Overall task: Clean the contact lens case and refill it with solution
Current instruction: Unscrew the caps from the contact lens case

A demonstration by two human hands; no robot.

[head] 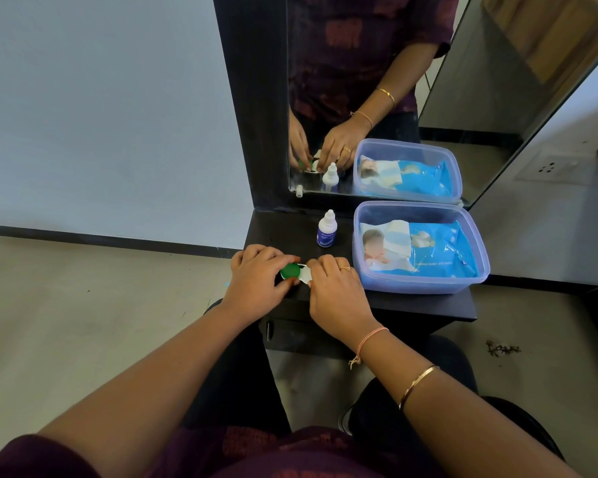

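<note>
The contact lens case, small and white with a green cap on its left well, lies at the bench's front edge. The left hand pinches the cap and the right hand curls over the other end. The work looks barely begun: the cap seems still on, and the solution bottle stands capped just behind.

One head-worn view — looking forward and down, close over the shelf.
</note>
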